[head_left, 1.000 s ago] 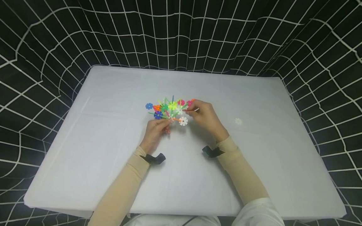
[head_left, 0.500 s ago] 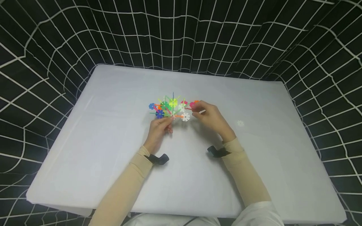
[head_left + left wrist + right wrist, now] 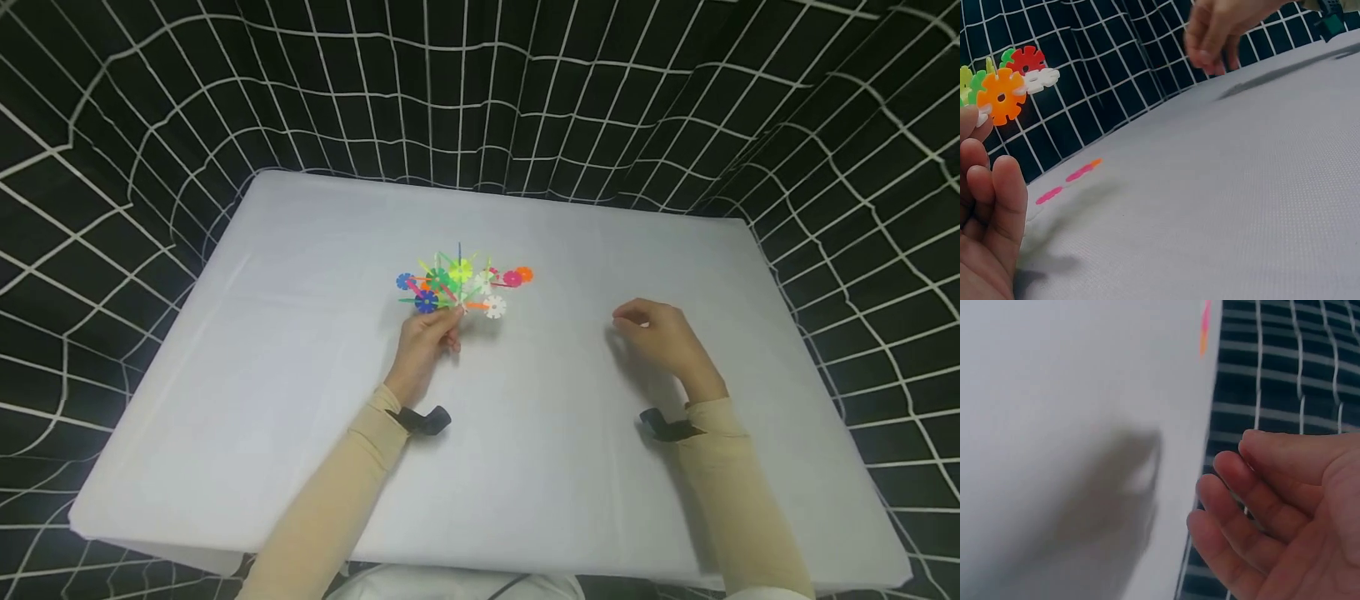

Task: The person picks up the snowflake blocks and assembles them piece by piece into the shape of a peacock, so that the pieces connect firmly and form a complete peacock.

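A cluster of interlocking snowflake discs (image 3: 439, 281) in blue, green, yellow, white, pink and orange stands above the middle of the table. My left hand (image 3: 422, 343) pinches it at its near side between thumb and fingers. In the left wrist view, an orange disc (image 3: 1001, 97) rises above those fingertips. Over the table's right side hovers my right hand (image 3: 663, 340). Its fingers (image 3: 1229, 519) are loosely bent, and the right wrist view shows nothing in them. No loose white disc shows in the head view now; the right hand covers about that spot.
A white cloth covers the table (image 3: 300, 250). Black curtains with a white grid (image 3: 465, 92) surround its back and sides. A pink disc (image 3: 512, 278) and an orange disc (image 3: 526, 274) extend at the cluster's right end.
My right hand has left the pink and orange discs at the cluster's right end and moved right, over where a white disc lay. The left hand keeps its grip, nearly still.
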{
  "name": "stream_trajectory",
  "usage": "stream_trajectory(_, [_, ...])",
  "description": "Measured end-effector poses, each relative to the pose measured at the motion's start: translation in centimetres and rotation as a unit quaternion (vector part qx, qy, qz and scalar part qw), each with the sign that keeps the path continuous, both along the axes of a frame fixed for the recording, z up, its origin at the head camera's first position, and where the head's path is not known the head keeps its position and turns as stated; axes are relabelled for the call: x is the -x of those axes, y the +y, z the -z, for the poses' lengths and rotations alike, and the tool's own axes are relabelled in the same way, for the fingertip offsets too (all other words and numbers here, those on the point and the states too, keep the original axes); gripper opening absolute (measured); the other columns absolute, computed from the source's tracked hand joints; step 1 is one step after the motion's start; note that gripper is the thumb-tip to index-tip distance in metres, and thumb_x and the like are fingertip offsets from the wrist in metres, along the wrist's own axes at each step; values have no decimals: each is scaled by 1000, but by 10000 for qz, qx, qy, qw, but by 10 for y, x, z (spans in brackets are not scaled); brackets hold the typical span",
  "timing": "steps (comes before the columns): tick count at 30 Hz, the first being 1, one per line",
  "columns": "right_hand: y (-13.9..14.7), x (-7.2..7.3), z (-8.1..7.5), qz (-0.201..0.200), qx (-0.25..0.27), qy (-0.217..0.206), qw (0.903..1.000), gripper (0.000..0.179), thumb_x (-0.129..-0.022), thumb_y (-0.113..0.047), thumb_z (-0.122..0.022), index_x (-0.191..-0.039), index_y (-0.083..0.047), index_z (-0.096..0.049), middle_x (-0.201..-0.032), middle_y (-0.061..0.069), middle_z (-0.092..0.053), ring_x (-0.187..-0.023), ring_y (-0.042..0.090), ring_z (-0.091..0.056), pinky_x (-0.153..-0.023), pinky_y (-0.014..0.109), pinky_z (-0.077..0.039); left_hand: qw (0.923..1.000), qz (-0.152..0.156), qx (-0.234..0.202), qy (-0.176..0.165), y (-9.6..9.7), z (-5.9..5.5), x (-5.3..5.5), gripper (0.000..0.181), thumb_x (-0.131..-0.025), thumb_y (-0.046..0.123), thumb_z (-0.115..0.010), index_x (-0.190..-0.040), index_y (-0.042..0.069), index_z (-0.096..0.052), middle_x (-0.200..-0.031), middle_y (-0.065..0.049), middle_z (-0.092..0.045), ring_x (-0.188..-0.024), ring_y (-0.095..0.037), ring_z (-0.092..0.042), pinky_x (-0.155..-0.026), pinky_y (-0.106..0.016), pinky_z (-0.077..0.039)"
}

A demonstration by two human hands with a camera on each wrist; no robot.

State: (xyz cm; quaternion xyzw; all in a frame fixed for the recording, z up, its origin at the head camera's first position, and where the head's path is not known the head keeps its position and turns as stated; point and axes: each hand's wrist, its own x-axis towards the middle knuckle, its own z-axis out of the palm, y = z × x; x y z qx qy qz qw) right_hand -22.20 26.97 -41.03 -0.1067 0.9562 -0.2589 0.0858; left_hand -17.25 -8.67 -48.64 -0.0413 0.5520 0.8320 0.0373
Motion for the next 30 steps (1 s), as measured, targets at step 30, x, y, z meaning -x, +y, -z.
stream_trajectory(30, [-40,19,21,-61,-814,-421,9958,44,-100,-29,-61,-131,1,-55,-124,24,-63,-114,40,-60,-98,58,-50,10000,-8,-27,-67,0,0,0,50,-95,27,-71,-110,-20,-59,-71,3,-53,-64,-11,-52,-62,-22,-48])
